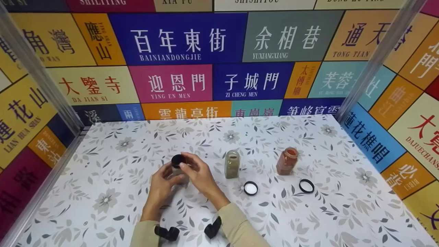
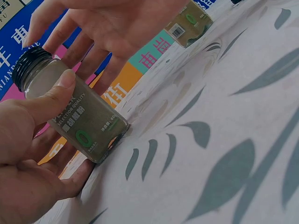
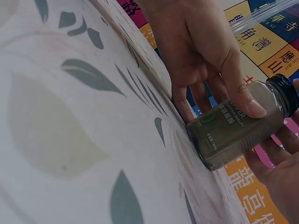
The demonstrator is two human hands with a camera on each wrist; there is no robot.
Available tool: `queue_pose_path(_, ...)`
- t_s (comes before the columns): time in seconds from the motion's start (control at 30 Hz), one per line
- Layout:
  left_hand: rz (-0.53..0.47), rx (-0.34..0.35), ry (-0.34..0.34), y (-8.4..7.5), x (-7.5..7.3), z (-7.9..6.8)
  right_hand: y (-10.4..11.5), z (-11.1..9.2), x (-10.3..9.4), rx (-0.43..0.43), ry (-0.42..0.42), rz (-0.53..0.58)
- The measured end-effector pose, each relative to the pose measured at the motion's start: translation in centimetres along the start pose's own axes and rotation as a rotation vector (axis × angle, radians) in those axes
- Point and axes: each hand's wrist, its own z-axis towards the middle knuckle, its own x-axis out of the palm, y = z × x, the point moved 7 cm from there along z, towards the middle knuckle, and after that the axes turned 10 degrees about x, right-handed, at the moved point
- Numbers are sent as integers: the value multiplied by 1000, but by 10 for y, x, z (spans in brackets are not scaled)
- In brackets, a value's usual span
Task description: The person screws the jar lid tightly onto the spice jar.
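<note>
A clear glass pepper jar (image 2: 88,116) of grey-brown powder, with a black screw lid (image 1: 178,161), stands on the table in front of me. My left hand (image 1: 161,185) grips the jar's body, its thumb (image 2: 51,100) across the label. At the top, my right hand (image 1: 199,173) has thumb and forefinger on either side of the lid, pinching it. The other right fingers spread behind the jar in the left wrist view. Right of my hands stand a lidless jar of greenish powder (image 1: 232,165) and a lidless jar of red-brown powder (image 1: 287,162).
Two black lids lie on the table, one (image 1: 250,188) before the greenish jar, white inside up, and another (image 1: 306,186) before the red-brown jar. A leaf-and-flower cloth (image 1: 106,200) covers the table. Panels of coloured signs (image 1: 178,37) stand at the back and sides.
</note>
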Motion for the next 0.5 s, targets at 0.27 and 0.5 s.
queue_pose_path(0.27, -4, -2, -12, 0, 0, -1, 2, 0, 0, 11, -32, -18)
queue_pose_path(0.5, -17, -9, -18, 2, -1, 0, 2, 0, 0, -8, -13, -28)
